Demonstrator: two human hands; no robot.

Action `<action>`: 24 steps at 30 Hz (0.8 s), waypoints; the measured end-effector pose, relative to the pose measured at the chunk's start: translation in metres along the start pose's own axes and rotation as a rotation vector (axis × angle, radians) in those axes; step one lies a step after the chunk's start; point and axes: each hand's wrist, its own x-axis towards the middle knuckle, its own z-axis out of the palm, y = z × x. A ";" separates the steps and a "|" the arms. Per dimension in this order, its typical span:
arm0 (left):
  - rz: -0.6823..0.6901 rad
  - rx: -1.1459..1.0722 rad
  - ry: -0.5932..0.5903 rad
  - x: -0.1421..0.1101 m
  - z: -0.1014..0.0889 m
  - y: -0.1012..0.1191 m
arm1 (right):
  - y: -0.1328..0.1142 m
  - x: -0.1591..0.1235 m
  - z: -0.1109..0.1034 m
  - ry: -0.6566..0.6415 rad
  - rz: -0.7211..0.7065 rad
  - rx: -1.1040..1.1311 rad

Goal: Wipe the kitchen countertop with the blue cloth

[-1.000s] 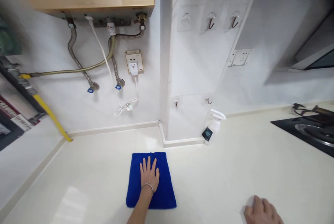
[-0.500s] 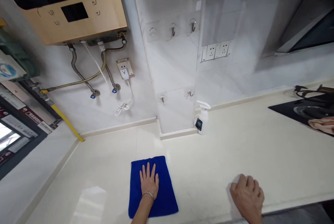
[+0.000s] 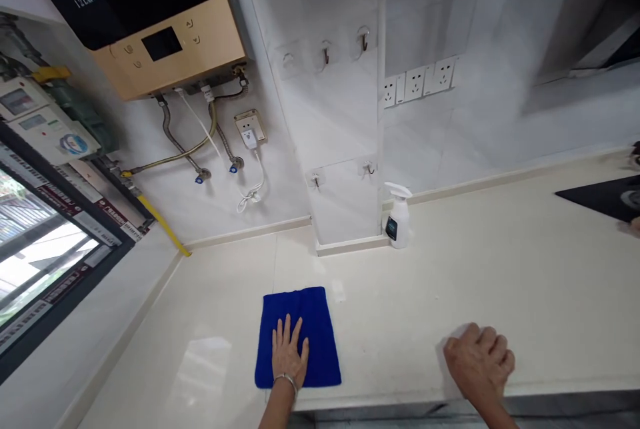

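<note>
A blue cloth (image 3: 299, 322) lies flat on the cream countertop (image 3: 400, 309), close to its front edge. My left hand (image 3: 289, 356) rests flat on the cloth's near half with fingers spread; a thin bracelet sits at the wrist. My right hand (image 3: 479, 362) is farther right, near the counter's front edge. Its fingers are curled down over a pale cloth (image 3: 454, 348) that only peeks out at the left of the hand.
A white spray bottle (image 3: 398, 217) stands against the wall column. A gold water heater (image 3: 165, 49) with hoses and a plugged socket hangs on the wall at left. A black hob (image 3: 605, 197) lies at far right, another person's hand (image 3: 631, 226) beside it. A window (image 3: 35, 256) is at left.
The view has tilted up and shifted, showing more of the heater and window. My left hand sits nearer the cloth's front edge. My right hand has crept slightly forward.
</note>
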 end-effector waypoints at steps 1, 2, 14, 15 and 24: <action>-0.008 -0.001 -0.005 -0.001 -0.001 -0.006 | 0.000 0.000 0.000 0.005 0.004 0.011; -0.029 0.001 -0.007 -0.002 -0.002 -0.013 | 0.000 0.000 -0.001 0.008 0.008 0.023; -0.436 0.083 0.053 -0.011 -0.020 -0.088 | 0.000 0.003 -0.010 -0.081 0.060 0.142; -0.440 0.084 0.045 -0.008 -0.018 -0.089 | 0.001 0.003 -0.009 -0.090 0.065 0.153; -0.425 0.051 0.045 0.033 -0.005 -0.109 | 0.002 -0.001 -0.008 -0.127 0.049 0.143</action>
